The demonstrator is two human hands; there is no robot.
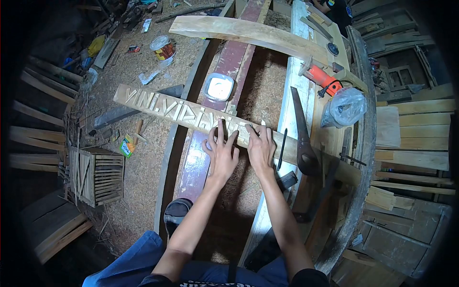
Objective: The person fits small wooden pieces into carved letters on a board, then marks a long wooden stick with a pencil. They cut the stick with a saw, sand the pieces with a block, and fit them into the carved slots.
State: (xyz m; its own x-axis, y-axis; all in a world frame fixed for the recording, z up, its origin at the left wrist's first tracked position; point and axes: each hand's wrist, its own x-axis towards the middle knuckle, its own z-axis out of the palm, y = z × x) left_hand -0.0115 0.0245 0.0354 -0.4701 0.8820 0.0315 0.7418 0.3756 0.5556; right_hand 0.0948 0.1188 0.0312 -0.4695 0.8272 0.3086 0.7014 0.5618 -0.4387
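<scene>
A long wooden plank (158, 103) lies across the supports, with raised wooden letters (184, 113) reading "VINI.VIDI.V" along its left part. My left hand (223, 155) has its fingers spread, the tips on the letters near the plank's middle. Just to its right, my right hand (261, 149) rests with outstretched fingertips on the plank by the last letters. Beyond the plank sits a square plastic tub (219, 87) of white stuff. A handsaw (302, 129) lies across the plank's right part, and a thin dark stick (283, 149) is beside my right hand.
A red power tool (322, 79) and a plastic-bagged container (345, 107) stand on the right-hand bench. A curved board (248, 34) spans the far side. At left are a paint can (162, 47) and a slatted crate (98, 177). Another person (337, 13) is at upper right.
</scene>
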